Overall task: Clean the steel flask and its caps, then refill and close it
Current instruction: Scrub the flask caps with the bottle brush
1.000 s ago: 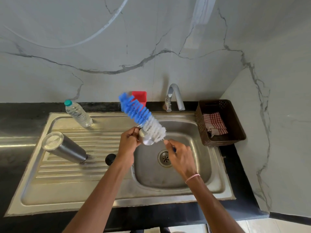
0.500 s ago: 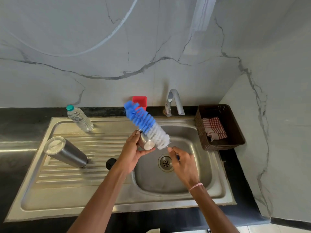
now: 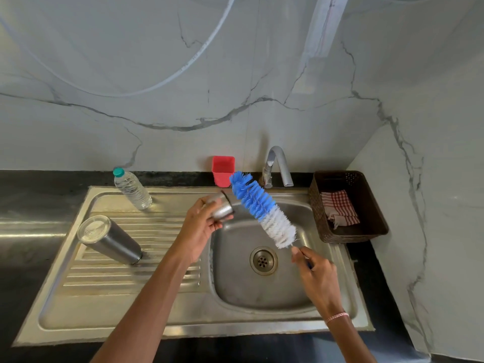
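Steel flask (image 3: 110,239) stands inverted, dull grey, left of centre on the sink (image 3: 78,310) drainboard. Left hand (image 3: 201,226) grips a steel cap (image 3: 222,208); right hand (image 3: 318,273) clasps the bottle brush (image 3: 262,208). Brown basket (image 3: 372,203), right, holds checked cloth (image 3: 339,206).

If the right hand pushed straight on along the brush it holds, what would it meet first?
Likely the red cup by the wall: the right hand aims the brush up-left, passing close beside the steel cap. Depth is unclear.

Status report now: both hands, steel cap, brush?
Left hand grips small steel cap. Right hand holds blue-white bottle brush, apart from cap. Nothing blocking.
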A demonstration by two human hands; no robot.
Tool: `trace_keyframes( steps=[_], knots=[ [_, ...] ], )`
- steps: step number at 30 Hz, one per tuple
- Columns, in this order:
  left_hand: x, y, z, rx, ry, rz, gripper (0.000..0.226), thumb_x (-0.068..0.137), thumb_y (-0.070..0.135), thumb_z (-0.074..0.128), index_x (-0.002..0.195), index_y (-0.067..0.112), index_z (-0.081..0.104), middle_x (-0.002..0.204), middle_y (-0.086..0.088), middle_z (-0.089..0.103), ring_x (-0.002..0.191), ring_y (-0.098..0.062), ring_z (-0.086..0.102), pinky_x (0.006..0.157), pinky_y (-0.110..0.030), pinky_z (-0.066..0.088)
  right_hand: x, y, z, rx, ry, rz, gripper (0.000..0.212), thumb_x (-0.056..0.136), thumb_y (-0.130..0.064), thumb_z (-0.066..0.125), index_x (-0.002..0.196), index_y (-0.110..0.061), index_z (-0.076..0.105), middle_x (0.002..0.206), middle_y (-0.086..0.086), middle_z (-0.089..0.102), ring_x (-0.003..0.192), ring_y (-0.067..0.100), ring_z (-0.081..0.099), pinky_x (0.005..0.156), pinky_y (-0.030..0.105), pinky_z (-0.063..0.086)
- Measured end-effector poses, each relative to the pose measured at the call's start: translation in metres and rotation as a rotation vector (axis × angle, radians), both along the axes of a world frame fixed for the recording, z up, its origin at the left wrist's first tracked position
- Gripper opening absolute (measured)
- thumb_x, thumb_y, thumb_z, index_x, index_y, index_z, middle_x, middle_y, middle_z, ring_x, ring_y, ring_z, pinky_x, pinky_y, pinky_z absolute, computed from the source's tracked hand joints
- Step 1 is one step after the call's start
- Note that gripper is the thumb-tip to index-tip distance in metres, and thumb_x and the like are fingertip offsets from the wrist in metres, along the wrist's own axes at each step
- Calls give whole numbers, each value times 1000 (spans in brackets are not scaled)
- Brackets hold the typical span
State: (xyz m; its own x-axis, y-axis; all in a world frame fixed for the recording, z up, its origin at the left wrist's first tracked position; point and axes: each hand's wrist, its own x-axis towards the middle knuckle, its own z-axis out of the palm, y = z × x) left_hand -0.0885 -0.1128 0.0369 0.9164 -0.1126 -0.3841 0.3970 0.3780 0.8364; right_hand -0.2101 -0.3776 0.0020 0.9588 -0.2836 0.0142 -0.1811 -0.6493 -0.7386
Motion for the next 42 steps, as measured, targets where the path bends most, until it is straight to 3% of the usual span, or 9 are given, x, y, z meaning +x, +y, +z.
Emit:
trace_keyframes(
  steps=[16, 19, 23, 25, 28, 30, 34, 39, 42],
  knots=[
    [32, -3, 4, 468, -39, -117, 26, 99, 51, 62, 113, 29, 66, 85, -4, 69, 66, -11, 57, 64, -28, 46, 14, 5, 37, -679, -235, 156, 20, 99, -33, 62, 84, -21, 68, 50, -4, 45, 33, 19, 37, 35, 23, 33],
    [36, -4, 3, 468, -43, -121, 30, 100, 51, 61, 114, 26, 68, 84, -3, 69, 70, -13, 60, 67, -30, 50, 22, 12, 39, -427, -38, 175, 23, 103, -34, 61, 85, -23, 71, 48, -8, 46, 36, 17, 40, 39, 27, 38],
    [46, 4, 2, 444, -68, -216, 31, 101, 50, 59, 121, 30, 69, 108, -10, 73, 96, -21, 66, 91, -42, 55, 38, 8, 45, 643, 614, 130, 40, 102, -46, 56, 88, -11, 72, 54, -3, 32, 45, 12, 17, 43, 23, 17],
    [50, 9, 2, 424, -64, -244, 33, 101, 51, 59, 127, 34, 67, 112, -8, 72, 103, -22, 67, 94, -43, 54, 39, 11, 45, 699, 652, 155, 39, 100, -46, 59, 97, -9, 70, 56, -2, 33, 46, 12, 17, 42, 22, 15],
    [55, 13, 2, 387, -54, -173, 37, 100, 48, 61, 132, 29, 59, 112, -6, 70, 104, -21, 69, 94, -43, 57, 37, 17, 40, 447, 452, 203, 22, 94, -37, 73, 102, -16, 68, 59, -1, 62, 40, 14, 43, 40, 29, 41],
    [57, 14, 1, 368, -23, -118, 43, 99, 47, 63, 132, 21, 54, 108, -7, 68, 102, -22, 70, 94, -43, 57, 32, 16, 32, -54, 193, 269, 14, 93, -30, 74, 104, -24, 68, 71, -3, 72, 53, 13, 64, 54, 35, 56],
    [58, 15, -3, 343, -22, -77, 44, 100, 47, 63, 130, 15, 60, 101, -5, 72, 99, -22, 72, 93, -42, 58, 26, 17, 25, -607, -68, 217, 14, 94, -27, 73, 108, -27, 69, 63, -6, 63, 47, 25, 61, 44, 28, 35],
    [61, 13, -1, 343, -42, -80, 42, 101, 48, 60, 123, 13, 67, 99, 0, 78, 93, -16, 73, 91, -42, 57, 48, 13, 44, 680, 558, 316, 28, 107, -30, 51, 110, -14, 74, 53, -4, 40, 44, 11, 24, 43, 26, 15],
    [64, 15, 2, 340, -17, -35, 46, 101, 48, 61, 126, 10, 65, 103, -3, 78, 99, -22, 73, 93, -43, 58, 56, 9, 54, 684, 522, 325, 24, 101, -33, 63, 113, -13, 68, 57, 10, 53, 40, 15, 28, 37, 21, 20]
  ],
)
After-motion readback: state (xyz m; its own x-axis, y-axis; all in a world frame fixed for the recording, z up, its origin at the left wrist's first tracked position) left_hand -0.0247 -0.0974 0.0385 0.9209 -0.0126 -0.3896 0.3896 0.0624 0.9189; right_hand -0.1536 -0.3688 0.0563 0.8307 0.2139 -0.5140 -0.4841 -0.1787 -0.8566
